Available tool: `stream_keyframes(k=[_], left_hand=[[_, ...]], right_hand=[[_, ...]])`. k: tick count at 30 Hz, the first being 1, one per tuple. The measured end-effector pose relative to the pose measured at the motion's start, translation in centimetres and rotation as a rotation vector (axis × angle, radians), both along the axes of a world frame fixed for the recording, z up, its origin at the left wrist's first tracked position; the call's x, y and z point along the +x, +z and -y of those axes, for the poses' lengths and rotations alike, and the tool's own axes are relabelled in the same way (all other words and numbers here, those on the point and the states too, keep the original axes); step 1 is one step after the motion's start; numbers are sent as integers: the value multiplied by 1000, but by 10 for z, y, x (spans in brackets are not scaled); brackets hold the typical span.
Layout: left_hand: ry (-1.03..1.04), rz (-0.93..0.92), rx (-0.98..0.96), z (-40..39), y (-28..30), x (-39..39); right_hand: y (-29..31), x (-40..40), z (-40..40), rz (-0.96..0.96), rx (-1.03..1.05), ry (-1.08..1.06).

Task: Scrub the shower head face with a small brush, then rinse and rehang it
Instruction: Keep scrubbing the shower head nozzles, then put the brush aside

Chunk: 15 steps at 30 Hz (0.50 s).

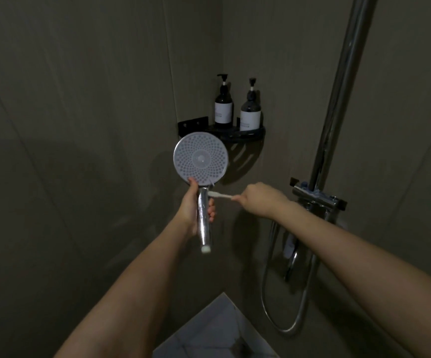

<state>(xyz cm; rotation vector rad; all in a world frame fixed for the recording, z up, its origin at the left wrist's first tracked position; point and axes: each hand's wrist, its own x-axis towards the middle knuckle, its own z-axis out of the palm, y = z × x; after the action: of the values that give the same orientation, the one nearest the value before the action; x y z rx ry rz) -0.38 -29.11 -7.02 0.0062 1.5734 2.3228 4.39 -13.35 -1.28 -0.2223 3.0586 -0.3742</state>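
Note:
A round shower head point(200, 158) with a pale dotted face points toward me in the middle of the view. Its chrome handle point(204, 220) runs downward, and my left hand point(192, 208) grips that handle just below the face, thumb against the lower rim. My right hand point(258, 200) pinches a small white brush point(219, 195) by its handle. The brush lies level, its head touching the neck where the handle meets the face. No hose shows at the handle's lower end.
A black corner shelf point(250, 136) behind the shower head carries two dark pump bottles point(223, 104). At the right stand a chrome riser pipe point(338, 99), the mixer valve point(317, 197) and a looping hose point(294, 324). Pale floor tiles point(217, 334) show below.

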Motion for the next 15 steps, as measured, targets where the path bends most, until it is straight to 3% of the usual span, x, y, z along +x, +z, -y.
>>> stream_keyframes(k=[4,8,11,13,15], left_hand=[[9,28,-43,3,-4,2],[40,62,-1,-1,-8,1],[45,60,-36,-2,-3,-2],[37,47,-68,1,2,-4],[46,56,-74,5,5,-6]], right_hand=[[-2,12,-7,264,192,125],[-1,15,-5,140,31,172],[-16,13,-2,201,176,206],[-21,11,-16,173,307,115],[-20,12,-28,137,292,58]])
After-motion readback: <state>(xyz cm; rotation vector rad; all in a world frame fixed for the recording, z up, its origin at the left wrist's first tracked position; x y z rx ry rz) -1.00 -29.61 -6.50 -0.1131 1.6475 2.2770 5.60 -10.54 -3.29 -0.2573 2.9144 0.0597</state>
